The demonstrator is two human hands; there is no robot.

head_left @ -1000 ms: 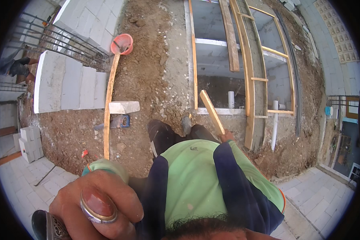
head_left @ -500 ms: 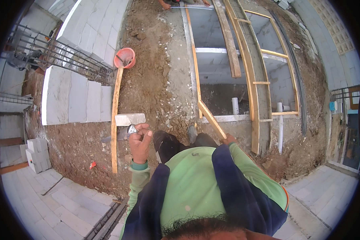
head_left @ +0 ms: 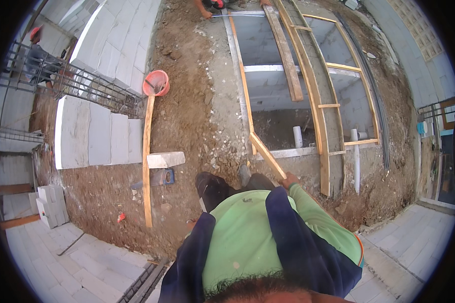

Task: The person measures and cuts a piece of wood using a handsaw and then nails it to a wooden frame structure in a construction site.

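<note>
With twelve o'clock lying at the top of the view, the person's right hand is showing at four o'clock, closing around the near end of a short wooden strip. The strip is slanting up and leftward from the grip at about three o'clock, and in this view its far end is overlapping the thin wooden edging of a block-walled pit; whether the two are touching cannot be told. Only a sliver of the left hand is peeping out at seven o'clock beside the dark vest, so whether it is gripping anything cannot be told.

At nine o'clock a long wooden strip is lying on the soil, with a pale block resting against its right side. Toward eight o'clock, just below that block, a blue-handled saw is lying across the strip's line. A red bucket is standing between ten and eleven o'clock, near the strip's upper end.

Toward one o'clock a plank is spanning part of the pit, beside a long wooden form. A white pipe is lying at three o'clock. At twelve o'clock a co-worker's hands are reaching toward the pit's far edge, and at ten o'clock another person is appearing behind a steel bar cage.
</note>
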